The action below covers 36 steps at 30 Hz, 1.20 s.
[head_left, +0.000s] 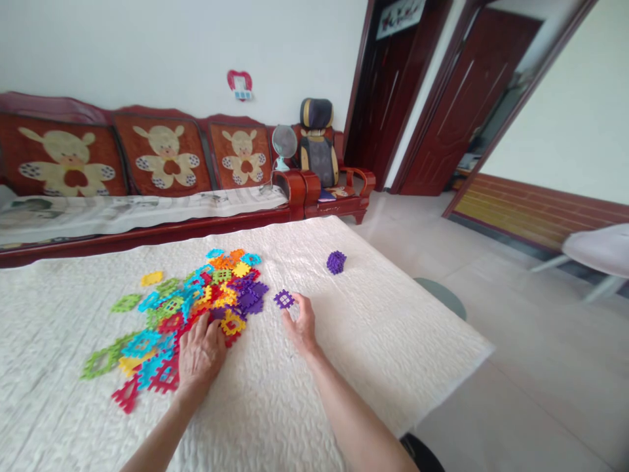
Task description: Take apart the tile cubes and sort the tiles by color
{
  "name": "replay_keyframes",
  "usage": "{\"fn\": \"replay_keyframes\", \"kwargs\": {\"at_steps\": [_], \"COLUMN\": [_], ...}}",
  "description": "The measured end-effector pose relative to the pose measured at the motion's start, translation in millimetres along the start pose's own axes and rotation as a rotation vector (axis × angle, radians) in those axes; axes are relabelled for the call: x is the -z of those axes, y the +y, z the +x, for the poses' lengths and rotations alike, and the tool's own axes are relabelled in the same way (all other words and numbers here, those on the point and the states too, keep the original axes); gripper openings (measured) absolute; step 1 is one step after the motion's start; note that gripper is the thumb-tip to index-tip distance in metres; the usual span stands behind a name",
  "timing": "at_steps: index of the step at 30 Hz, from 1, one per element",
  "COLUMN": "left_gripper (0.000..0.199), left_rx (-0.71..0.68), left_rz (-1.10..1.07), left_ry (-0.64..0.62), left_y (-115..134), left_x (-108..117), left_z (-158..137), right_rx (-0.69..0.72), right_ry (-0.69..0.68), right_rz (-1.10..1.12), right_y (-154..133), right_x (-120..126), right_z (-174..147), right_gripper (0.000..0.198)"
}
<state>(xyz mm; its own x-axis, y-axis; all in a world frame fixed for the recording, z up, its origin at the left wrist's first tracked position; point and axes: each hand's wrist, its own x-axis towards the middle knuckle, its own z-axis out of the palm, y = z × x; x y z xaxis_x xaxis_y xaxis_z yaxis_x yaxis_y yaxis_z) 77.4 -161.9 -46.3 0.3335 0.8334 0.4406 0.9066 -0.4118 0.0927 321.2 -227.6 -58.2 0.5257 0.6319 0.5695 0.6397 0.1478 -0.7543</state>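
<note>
The R hand [301,321] pinches a purple tile [284,299] at its near-right edge, prob. light & stiff, best gripped by the notched rim, w/ the tile pile [190,300] left of that pinch & the L hand [202,346] on it, grip can't tell.

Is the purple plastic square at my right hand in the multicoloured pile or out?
Out: white quilted cloth shows between the purple plastic square and the multicoloured plastic pile.
</note>
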Motion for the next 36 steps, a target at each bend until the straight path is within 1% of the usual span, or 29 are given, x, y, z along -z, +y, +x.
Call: {"fn": "replay_keyframes", "kwargs": {"at_steps": [2, 5, 7, 9, 12, 15, 18, 24, 28, 31, 34, 36], "left_gripper": [0.036, 0.033, 0.033, 0.033, 0.032, 0.033, 0.033, 0.034, 0.032, 0.031, 0.031, 0.031], "left_rx": [-0.007, -0.023, -0.03, -0.038, -0.059, -0.085, -0.1, -0.123, -0.115, -0.104, -0.096, -0.09], "left_rz": [0.0, 0.02, 0.034, 0.041, 0.058, 0.076, 0.083, 0.079, 0.066, 0.061, 0.055, 0.053], "left_ry": [0.016, 0.035, 0.04, 0.047, 0.067, 0.091, 0.1, 0.108, 0.11, 0.111, 0.108, 0.105], "left_y": [-1, -3, -5, -6, -7, -7, -8, -10, -10, -10, -11, -11], "left_x": [-1, -5, -7, -9, -10, -10, -10, -11, -11, -12, -14, -14], "left_z": [-1, -2, -2, -3, -3, -3, -3, -3, -3, -3, -3, -3], "right_rx": [0.002, -0.006, -0.049, -0.092, -0.154, -0.211, -0.225, -0.207, -0.211, -0.129, 0.037, 0.14], "right_ry": [0.084, 0.264, 0.356, 0.394, 0.355, 0.285, 0.232, 0.187, 0.17, 0.24, 0.335, 0.332], "right_rz": [0.007, -0.009, -0.07, -0.128, -0.211, -0.276, -0.315, -0.343, -0.36, -0.372, -0.338, -0.284], "right_y": [9, 31, 51, 71, 94, 107, 113, 121, 120, 113, 98, 84], "right_x": [10, 34, 54, 72, 91, 99, 102, 99, 97, 99, 99, 93], "right_z": [25, 82, 119, 149, 172, 177, 175, 173, 174, 172, 159, 141], "right_gripper": [0.043, 0.045, 0.045, 0.045, 0.046, 0.048, 0.048, 0.048, 0.049, 0.051, 0.046, 0.04]}}
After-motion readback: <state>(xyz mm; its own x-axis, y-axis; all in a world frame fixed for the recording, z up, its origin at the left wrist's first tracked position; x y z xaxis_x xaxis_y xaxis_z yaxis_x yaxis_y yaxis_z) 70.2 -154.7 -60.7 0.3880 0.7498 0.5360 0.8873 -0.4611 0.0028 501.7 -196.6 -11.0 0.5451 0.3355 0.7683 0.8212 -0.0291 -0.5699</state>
